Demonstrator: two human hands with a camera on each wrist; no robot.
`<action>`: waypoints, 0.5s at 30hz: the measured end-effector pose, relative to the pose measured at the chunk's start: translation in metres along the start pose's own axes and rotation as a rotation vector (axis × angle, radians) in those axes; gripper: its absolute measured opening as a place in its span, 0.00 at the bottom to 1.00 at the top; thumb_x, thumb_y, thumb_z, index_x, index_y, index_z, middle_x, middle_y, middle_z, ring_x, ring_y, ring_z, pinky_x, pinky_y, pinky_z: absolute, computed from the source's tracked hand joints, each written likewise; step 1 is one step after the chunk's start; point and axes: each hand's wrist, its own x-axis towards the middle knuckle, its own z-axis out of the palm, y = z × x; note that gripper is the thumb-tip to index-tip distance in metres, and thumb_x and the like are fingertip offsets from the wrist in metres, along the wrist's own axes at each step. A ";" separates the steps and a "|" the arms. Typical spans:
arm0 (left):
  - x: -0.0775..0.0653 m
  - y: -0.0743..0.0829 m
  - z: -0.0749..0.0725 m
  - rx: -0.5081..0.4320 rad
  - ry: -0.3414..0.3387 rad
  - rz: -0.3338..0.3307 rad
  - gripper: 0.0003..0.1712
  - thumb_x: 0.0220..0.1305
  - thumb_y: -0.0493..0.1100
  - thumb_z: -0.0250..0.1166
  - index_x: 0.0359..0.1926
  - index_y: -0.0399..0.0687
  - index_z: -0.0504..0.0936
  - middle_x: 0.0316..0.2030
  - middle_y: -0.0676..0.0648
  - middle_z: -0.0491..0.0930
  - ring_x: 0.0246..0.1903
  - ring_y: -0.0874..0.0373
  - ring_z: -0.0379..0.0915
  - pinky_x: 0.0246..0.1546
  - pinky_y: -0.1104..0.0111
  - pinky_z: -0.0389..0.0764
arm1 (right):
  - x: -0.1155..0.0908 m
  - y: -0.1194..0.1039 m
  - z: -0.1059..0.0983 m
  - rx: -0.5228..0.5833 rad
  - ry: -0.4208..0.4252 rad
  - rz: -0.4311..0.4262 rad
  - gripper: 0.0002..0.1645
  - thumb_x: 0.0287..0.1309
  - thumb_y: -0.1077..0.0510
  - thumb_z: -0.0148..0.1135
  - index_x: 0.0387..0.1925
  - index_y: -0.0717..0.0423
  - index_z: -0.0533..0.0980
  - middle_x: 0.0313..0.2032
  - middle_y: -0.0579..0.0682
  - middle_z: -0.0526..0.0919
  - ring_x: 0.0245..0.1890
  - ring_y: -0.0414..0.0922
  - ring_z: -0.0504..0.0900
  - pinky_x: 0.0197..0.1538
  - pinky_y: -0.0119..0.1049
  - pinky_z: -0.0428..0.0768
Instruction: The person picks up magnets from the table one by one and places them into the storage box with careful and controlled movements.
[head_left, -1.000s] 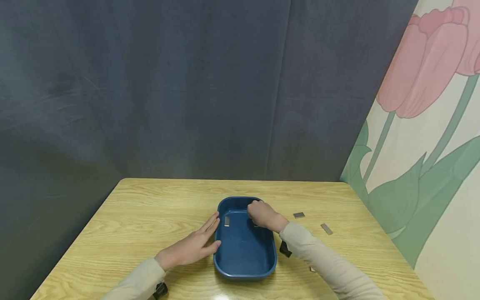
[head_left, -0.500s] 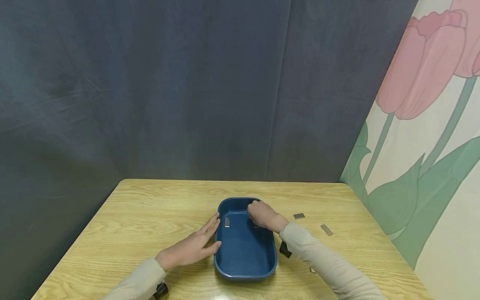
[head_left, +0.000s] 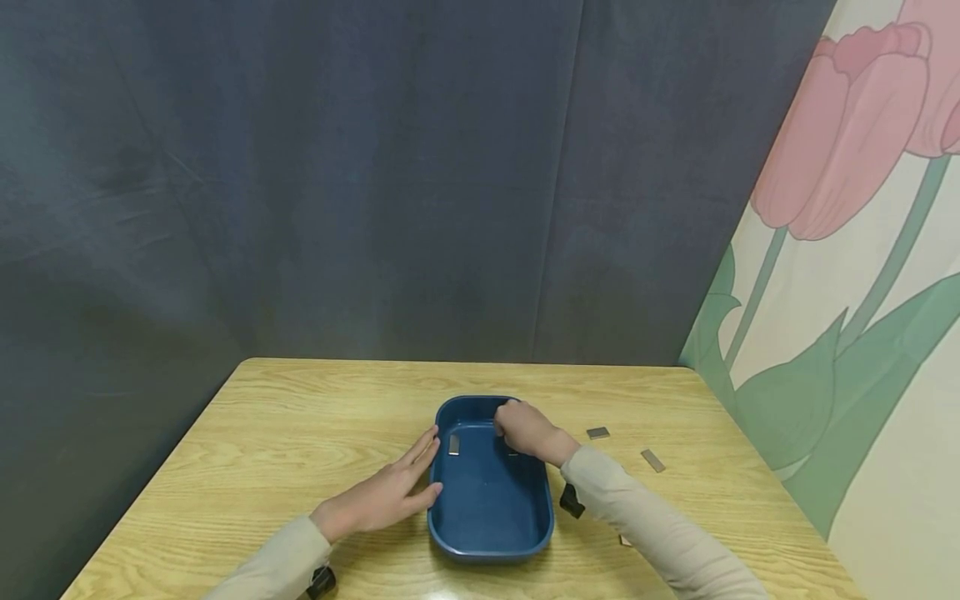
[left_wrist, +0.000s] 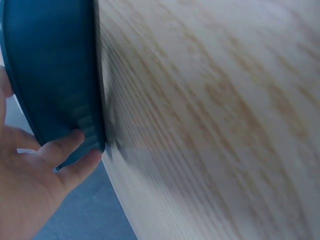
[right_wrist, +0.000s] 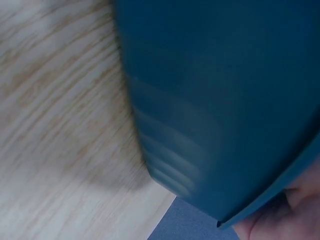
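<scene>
A deep blue rectangular tray [head_left: 487, 508] with rounded corners stands on the table. My left hand [head_left: 382, 496] rests against its left side with fingers extended; in the left wrist view, fingertips [left_wrist: 75, 137] touch the outer wall. My right hand [head_left: 525, 429] reaches over the right rim into the far right corner, its fingers curled. Whatever those fingers may hold is hidden, and the right wrist view shows only part of the hand [right_wrist: 295, 215] behind the rim. A small dark flat rectangular piece [head_left: 453, 444] lies inside at the left; another piece [head_left: 513, 453] shows partly below my right hand.
Right of the tray, a dark flat piece [head_left: 597, 432] and a greyish one [head_left: 653, 460] lie on the wooden table [head_left: 300, 417]. A small light piece [head_left: 626, 541] peeks out beside the right sleeve. A dark curtain [head_left: 375, 183] hangs behind the table.
</scene>
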 end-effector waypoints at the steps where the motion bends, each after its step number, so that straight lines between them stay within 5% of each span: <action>1: 0.000 0.000 0.000 -0.001 0.001 -0.001 0.45 0.76 0.65 0.44 0.78 0.40 0.44 0.78 0.50 0.30 0.73 0.48 0.43 0.67 0.45 0.58 | 0.000 0.000 0.000 0.004 0.002 0.002 0.32 0.52 0.81 0.54 0.15 0.47 0.51 0.17 0.39 0.43 0.18 0.38 0.42 0.24 0.32 0.47; 15: 0.000 0.001 -0.001 -0.010 -0.010 -0.002 0.44 0.76 0.63 0.45 0.78 0.40 0.44 0.78 0.50 0.30 0.73 0.48 0.44 0.67 0.47 0.59 | -0.004 -0.002 -0.007 0.074 -0.012 0.034 0.28 0.49 0.82 0.54 0.12 0.50 0.58 0.14 0.38 0.45 0.15 0.37 0.46 0.22 0.30 0.48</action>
